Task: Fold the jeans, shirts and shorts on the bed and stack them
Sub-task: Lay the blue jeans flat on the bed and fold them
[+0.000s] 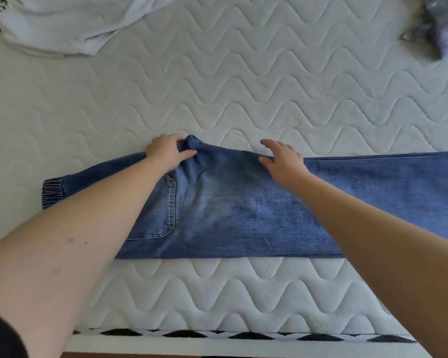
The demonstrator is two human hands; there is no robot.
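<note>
head view looks down on a pair of blue jeans (243, 202) laid lengthwise across the near part of the bed (243, 86), already doubled leg over leg, with a back pocket (161, 210) facing up and the elastic waistband (52, 192) at the left end. the legs run off the right edge of the picture, so their ends are not shown.

left hand (166, 152) pinches the peak of cloth at the crotch point on the far edge, thumb and fingers curled round a small bunch of denim. right hand (282, 161) lies with fingers straight and spread on the far edge of the thigh part, holding nothing, just pressing or smoothing.

denim like this looks fairly heavy and soft but with some body; it should hold a crease once flattened and is unlikely to slip on the quilted surface. the crotch peak probably wants tucking in flat so the folded shape has straight sides. for the next fold, the sensible holds would be the leg ends or the waistband, taken through both layers so they travel together.

a pale shirt (62, 24) lies crumpled at the far left and a grey-blue patterned garment (442, 24) at the far right, both well apart from the jeans and not yet folded.
</note>
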